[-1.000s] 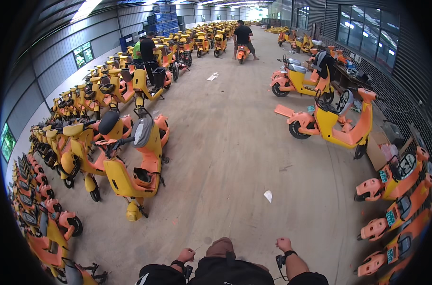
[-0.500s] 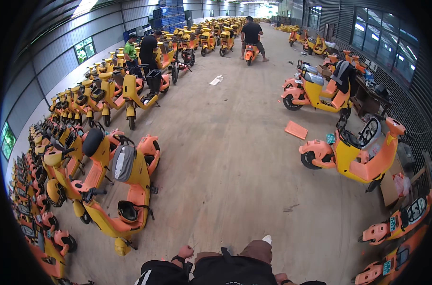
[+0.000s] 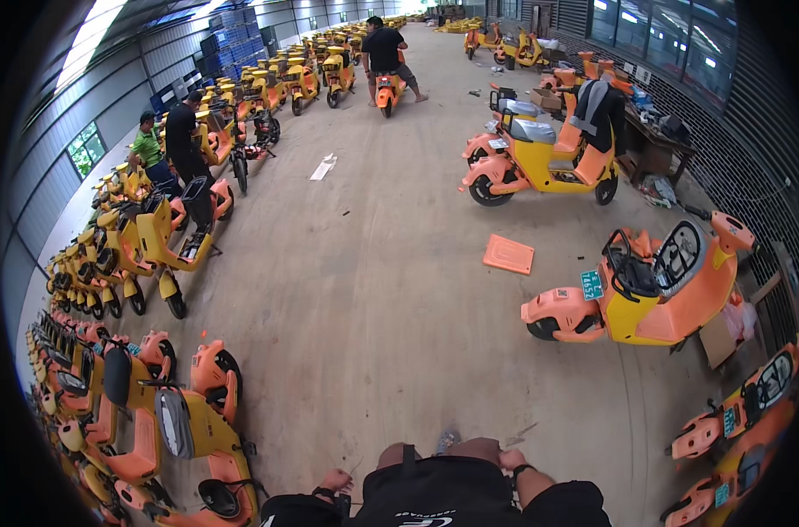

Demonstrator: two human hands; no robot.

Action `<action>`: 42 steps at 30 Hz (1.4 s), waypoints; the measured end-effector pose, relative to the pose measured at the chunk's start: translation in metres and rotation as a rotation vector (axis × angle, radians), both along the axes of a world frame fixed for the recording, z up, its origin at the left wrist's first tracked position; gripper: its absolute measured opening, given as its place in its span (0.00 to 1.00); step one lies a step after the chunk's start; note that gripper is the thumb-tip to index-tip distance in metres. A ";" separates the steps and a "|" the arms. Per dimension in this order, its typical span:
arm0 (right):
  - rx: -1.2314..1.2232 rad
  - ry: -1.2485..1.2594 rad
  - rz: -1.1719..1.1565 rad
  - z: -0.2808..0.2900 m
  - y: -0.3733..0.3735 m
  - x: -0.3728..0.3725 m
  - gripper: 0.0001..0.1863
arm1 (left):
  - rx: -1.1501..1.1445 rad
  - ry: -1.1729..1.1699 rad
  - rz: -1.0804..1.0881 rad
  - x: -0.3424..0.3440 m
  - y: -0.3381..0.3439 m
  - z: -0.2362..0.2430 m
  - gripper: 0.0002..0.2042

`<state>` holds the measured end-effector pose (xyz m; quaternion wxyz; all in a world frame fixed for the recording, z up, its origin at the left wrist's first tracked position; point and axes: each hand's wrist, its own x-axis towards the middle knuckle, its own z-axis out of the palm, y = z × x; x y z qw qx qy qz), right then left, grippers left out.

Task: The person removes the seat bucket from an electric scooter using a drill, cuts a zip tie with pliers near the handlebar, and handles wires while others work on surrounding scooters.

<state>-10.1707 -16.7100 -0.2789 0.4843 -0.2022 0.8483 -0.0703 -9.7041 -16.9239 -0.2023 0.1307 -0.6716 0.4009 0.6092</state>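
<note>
At the lower edge, my left hand hangs beside my hip, its fingers loosely apart with nothing seen in them. My right hand is in front of my right thigh, with its fingers curled in and nothing showing in it. Both hands are small in the view and touch no scooter. Nearest the left hand is a yellow and orange electric scooter with a grey seat cover and a dark helmet on its footboard. Farther off on the right stands another yellow and orange scooter with a green plate.
Rows of scooters line the left side. An orange panel and a white sheet lie on the concrete floor. Ahead, a person sits on a scooter; two people stand at left. A cluttered table is at right.
The view has shifted forward and turned right; the near left scooters have slid down and left. My right hand has come up into view in front of my thigh. The people ahead look nearer.
</note>
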 end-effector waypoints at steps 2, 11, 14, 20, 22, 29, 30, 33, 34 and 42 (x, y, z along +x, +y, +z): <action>-0.165 0.230 0.136 0.006 -0.087 -0.058 0.16 | -0.159 0.076 0.057 -0.040 -0.051 0.006 0.07; -0.607 -0.051 -0.217 0.099 -0.407 -0.175 0.13 | -0.109 0.097 0.097 -0.149 -0.263 -0.051 0.08; -0.365 -0.005 -0.004 0.050 -0.427 -0.191 0.13 | -0.038 0.070 0.170 -0.153 -0.327 -0.077 0.07; 0.089 -0.159 -0.093 0.031 -0.455 -0.209 0.14 | -0.148 0.129 0.001 -0.219 -0.519 -0.069 0.09; 0.164 -0.253 -0.165 0.020 -0.480 -0.213 0.14 | -0.168 0.190 -0.107 -0.251 -0.595 -0.072 0.09; 0.090 -0.024 0.334 -0.062 -0.632 -0.269 0.12 | -0.465 0.190 -0.337 -0.369 -0.780 -0.041 0.14; -0.048 0.001 0.549 -0.030 -0.676 -0.288 0.13 | -0.472 0.176 -0.335 -0.383 -0.809 -0.044 0.14; 0.061 -0.086 0.200 0.001 -0.795 -0.370 0.14 | -0.271 0.047 -0.267 -0.435 -0.887 -0.054 0.12; 0.044 -0.130 -0.056 0.018 -0.843 -0.398 0.14 | -0.214 0.008 -0.213 -0.441 -0.909 -0.054 0.12; -0.581 -0.126 -0.382 0.059 -1.113 -0.574 0.11 | -0.398 -0.173 -0.268 -0.587 -1.094 -0.040 0.20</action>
